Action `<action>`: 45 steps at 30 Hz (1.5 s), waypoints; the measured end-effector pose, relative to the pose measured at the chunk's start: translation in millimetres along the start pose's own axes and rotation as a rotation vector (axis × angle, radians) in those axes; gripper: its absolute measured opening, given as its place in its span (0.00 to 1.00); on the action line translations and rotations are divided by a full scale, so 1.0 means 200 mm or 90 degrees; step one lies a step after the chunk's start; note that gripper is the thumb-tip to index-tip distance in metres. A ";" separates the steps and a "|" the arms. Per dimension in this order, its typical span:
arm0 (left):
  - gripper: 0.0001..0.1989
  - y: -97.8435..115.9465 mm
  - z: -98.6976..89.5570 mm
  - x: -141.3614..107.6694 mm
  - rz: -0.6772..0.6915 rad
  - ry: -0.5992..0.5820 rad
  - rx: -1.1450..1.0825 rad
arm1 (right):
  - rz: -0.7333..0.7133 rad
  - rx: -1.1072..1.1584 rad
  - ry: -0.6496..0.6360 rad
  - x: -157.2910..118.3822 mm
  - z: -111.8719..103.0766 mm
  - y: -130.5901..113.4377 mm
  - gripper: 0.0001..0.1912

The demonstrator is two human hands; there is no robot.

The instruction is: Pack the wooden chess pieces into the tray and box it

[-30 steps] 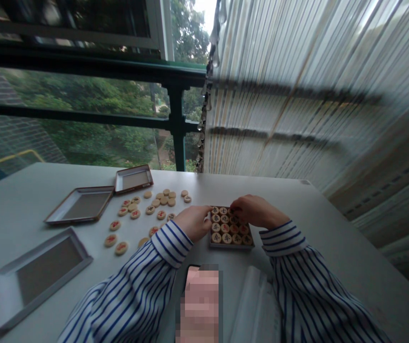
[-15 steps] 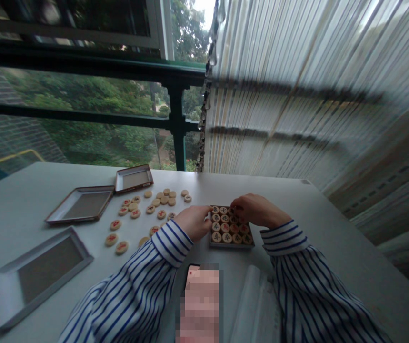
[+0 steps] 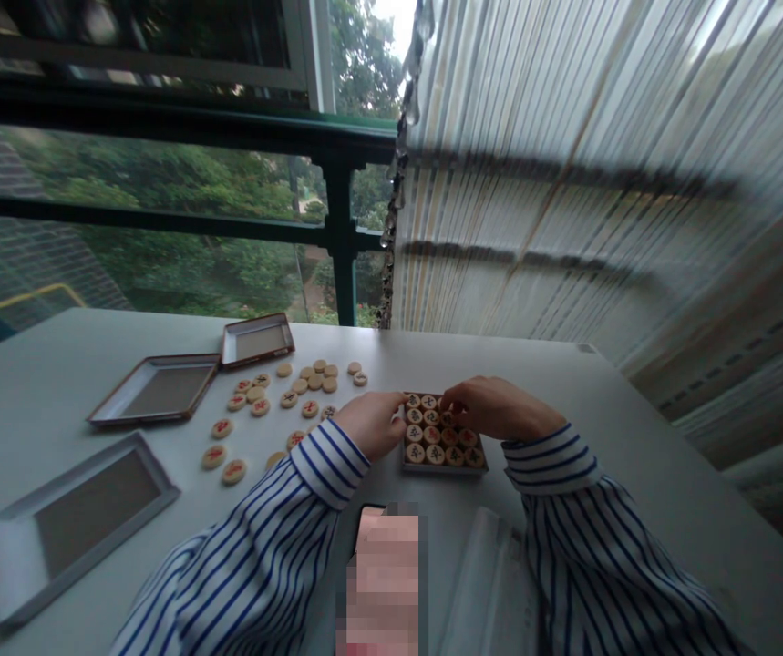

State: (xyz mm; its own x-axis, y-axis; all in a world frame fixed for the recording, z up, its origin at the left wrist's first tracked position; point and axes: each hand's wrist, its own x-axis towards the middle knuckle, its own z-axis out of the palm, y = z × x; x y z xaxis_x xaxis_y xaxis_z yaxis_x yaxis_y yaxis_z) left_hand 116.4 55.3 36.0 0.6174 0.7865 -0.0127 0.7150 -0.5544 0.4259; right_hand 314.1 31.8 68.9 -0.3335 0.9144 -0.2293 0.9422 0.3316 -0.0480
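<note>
Currently my left hand [image 3: 372, 425], fingers curled, touches the left edge of the box of round pieces [image 3: 444, 470] on the tabletop [image 3: 323, 538]; my right hand [image 3: 493, 407] bends over its far right corner, grip unclear.

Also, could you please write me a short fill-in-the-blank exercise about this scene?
1. The left hand and the right hand are both at the box, whose round pieces bear characters in black or ____.
2. The loose pieces lie on the table to the ____ of that box.
3. The shallow trays on the table number ____.
4. Both white sleeves are patterned with blue ____.

Missing words: red; left; three; stripes.
</note>
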 end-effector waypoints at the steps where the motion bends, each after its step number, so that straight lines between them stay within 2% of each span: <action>1: 0.20 0.00 0.00 0.00 -0.001 -0.001 0.000 | 0.001 0.005 -0.009 0.00 0.00 -0.01 0.17; 13: 0.21 0.00 0.00 0.00 0.000 -0.007 0.006 | -0.003 -0.009 -0.041 0.01 0.00 -0.02 0.16; 25: 0.22 -0.01 0.00 0.00 -0.010 -0.016 0.001 | 0.012 -0.025 -0.036 0.00 0.00 -0.03 0.15; 34: 0.21 0.00 -0.01 0.00 0.000 -0.019 0.006 | 0.037 -0.072 0.049 0.00 -0.02 -0.02 0.15; 45: 0.22 -0.01 -0.01 0.00 -0.021 -0.014 0.019 | 0.048 -0.093 0.041 0.03 0.00 -0.04 0.15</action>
State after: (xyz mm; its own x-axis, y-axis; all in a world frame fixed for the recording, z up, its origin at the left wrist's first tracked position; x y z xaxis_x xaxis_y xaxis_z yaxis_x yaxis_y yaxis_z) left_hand 114.6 55.8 37.1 0.6005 0.7983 -0.0459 0.7442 -0.5370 0.3971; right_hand 304.8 34.7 67.4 -0.2683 0.9493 -0.1639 0.9513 0.2879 0.1101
